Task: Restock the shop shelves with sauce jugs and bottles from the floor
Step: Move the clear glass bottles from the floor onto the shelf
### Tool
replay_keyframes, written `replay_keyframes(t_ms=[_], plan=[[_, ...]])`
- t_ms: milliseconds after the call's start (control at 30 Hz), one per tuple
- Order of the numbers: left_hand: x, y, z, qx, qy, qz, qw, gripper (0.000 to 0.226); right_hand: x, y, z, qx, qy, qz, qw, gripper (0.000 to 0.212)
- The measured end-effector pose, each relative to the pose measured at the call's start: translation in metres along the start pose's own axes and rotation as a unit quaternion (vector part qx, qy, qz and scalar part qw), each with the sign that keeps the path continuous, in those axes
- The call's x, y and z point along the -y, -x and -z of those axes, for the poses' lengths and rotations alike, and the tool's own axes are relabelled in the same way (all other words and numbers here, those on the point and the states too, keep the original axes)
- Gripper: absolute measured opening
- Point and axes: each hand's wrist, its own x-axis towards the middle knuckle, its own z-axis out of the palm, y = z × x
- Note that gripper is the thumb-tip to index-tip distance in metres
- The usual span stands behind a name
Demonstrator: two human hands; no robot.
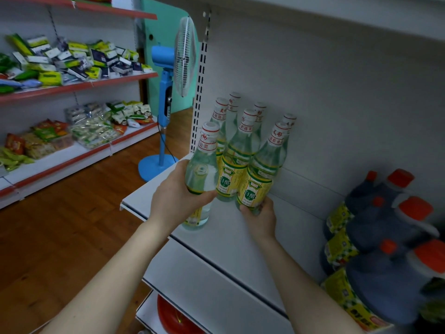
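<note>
Vinegar bottles (240, 150), clear-bodied with yellow-green labels and red-and-white sealed caps, stand clustered at the left end of a white shelf (231, 235) as a person restocks a small shop. At far left, snack packets (72, 61) crowd red-edged racks, and a blue pedestal fan (168, 92) stands on the wooden floor beside the shelf's slotted upright. Moving right, the left hand (175, 196) has its grip wrapped around the lower body of the nearest bottle (201, 179), fingers over the label, the base seemingly just at the shelf surface near the front edge; whether it is fully set down cannot be told. Just beside it, the right hand (260, 218) has fingertips closed on the base of a neighbouring bottle (258, 179), which stands touching the rest of the group. Further right, well apart from the bottles, dark sauce jugs (375, 239) with orange caps sit stacked along the same shelf.

The bottles look like glass or hard plastic filled with liquid: likely rigid, fairly heavy for their slimness, tall and easy to topple, and smooth where bare. Holding low around the labelled body, as both hands do, seems the safest purchase; a knock could likely tip the whole cluster.
</note>
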Motion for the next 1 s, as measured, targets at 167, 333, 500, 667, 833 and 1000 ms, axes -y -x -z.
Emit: replay_keyframes(t_ms=[167, 333, 500, 667, 833, 1000], plan=[[0.013, 0.009, -0.007, 0.008, 0.055, 0.025, 0.998, 0.09, 0.001, 0.011, 0.007, 0.023, 0.056, 0.021, 0.998, 0.054], [0.036, 0.035, -0.02, 0.039, 0.103, 0.039, 0.993, 0.065, -0.008, 0.052, 0.022, 0.146, 0.332, 0.041, 0.931, 0.079], [0.056, 0.036, -0.033, 0.023, 0.099, 0.047, 0.994, 0.063, -0.009, 0.067, 0.025, 0.158, 0.378, 0.079, 0.909, 0.107], [0.068, 0.018, -0.043, -0.021, 0.063, 0.061, 0.996, 0.057, -0.015, 0.067, 0.022, 0.135, 0.378, 0.09, 0.911, 0.109], [0.075, -0.005, -0.05, -0.042, 0.012, 0.103, 0.994, 0.061, -0.014, 0.066, 0.021, 0.126, 0.385, 0.089, 0.91, 0.109], [0.073, -0.017, -0.054, -0.045, 0.032, 0.116, 0.992, 0.065, -0.014, 0.064, 0.021, 0.131, 0.383, 0.085, 0.911, 0.109]])
